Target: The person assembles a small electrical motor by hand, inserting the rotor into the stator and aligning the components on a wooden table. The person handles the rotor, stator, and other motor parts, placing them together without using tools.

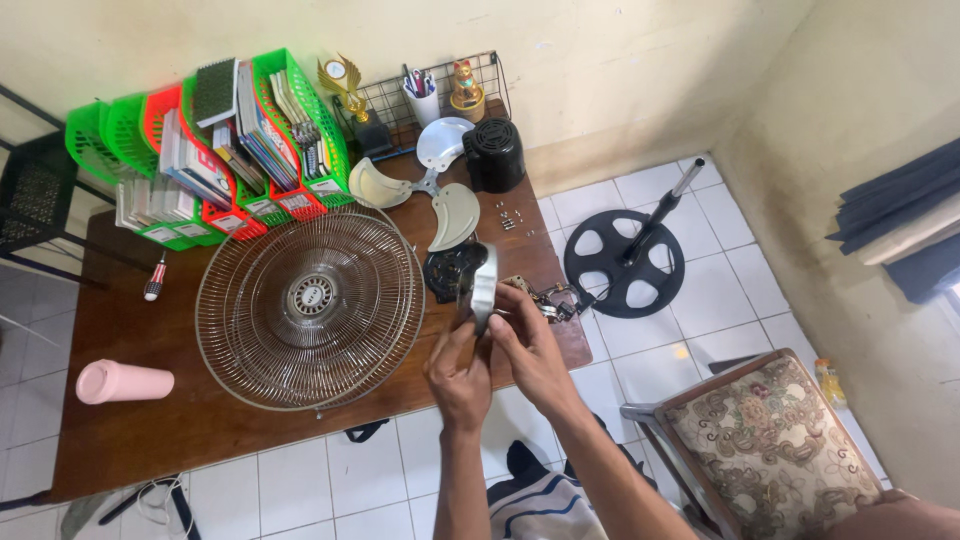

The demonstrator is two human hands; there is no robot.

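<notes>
Both hands meet at centre frame, just past the near edge of the dark brown wooden table (230, 420); between them a curved grey metal band-like fan part (484, 285) stands roughly upright, long axis running from the fingers up toward the top of the frame; left hand (458, 372) is clenched on its lower end from the left; right hand (530, 345) grasps it from the right, slightly higher, fingers wrapped over the edge; the two hands touch each other; neither is clearly nearer, the part rises straight out of both grips.

Just behind the part, a black fan motor body (450, 268) lies on the table; right of the right hand, a small tangle of wiring and metal bits (552, 300); left of centre, the round wire fan guard (310, 305) lies flat; the pale three-blade fan propeller (432, 185) and black plastic motor cover (494, 153) lie further up; the black round fan base with pole (625, 262) sits on the tiled floor at right.
</notes>
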